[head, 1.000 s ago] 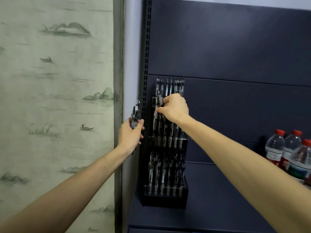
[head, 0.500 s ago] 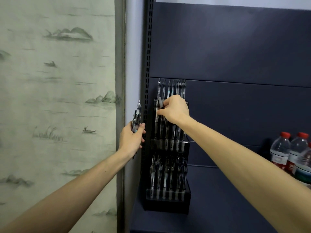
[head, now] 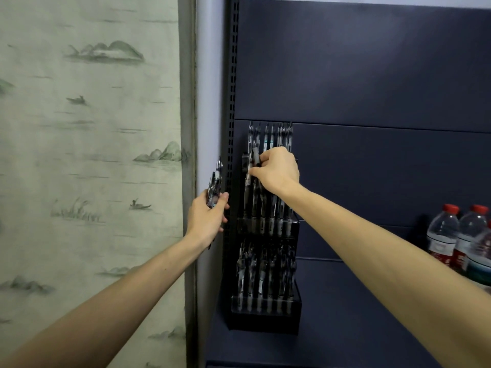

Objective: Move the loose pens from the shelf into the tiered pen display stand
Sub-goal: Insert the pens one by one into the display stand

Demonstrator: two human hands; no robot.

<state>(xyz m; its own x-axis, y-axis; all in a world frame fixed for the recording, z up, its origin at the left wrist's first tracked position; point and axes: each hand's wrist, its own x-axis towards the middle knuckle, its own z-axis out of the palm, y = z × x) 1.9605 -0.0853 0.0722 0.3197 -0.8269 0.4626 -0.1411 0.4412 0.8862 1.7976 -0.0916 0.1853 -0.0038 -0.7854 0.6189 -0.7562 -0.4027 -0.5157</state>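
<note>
Right hand (head: pixel 277 170) pinches one pen (head: pixel 251 171) at the top-left of the tiered pen stand (head: pixel 265 312), tip aimed down into the upper tier. Left hand (head: pixel 206 217) is curled round a small bundle of spare pens (head: pixel 215 185), held upright just left of the stand, beside the slotted shelf upright (head: pixel 233 75).

Risks, as I judge them:
- Upper tier already looks packed. The pen could jam against its neighbours or miss a slot and drop behind the stand.
- Pushing sideways at the top could tip the stand, since it's tall and narrow.
- The bundle grip looks loose enough that one pen might slide out.

The stand sits on a dark blue shelf board (head: pixel 372 328), against the matching back panel. Water bottles (head: pixel 459 235) stand well right of the stand. Landscape-print wallpaper (head: pixel 93 128) covers the wall left of it.
</note>
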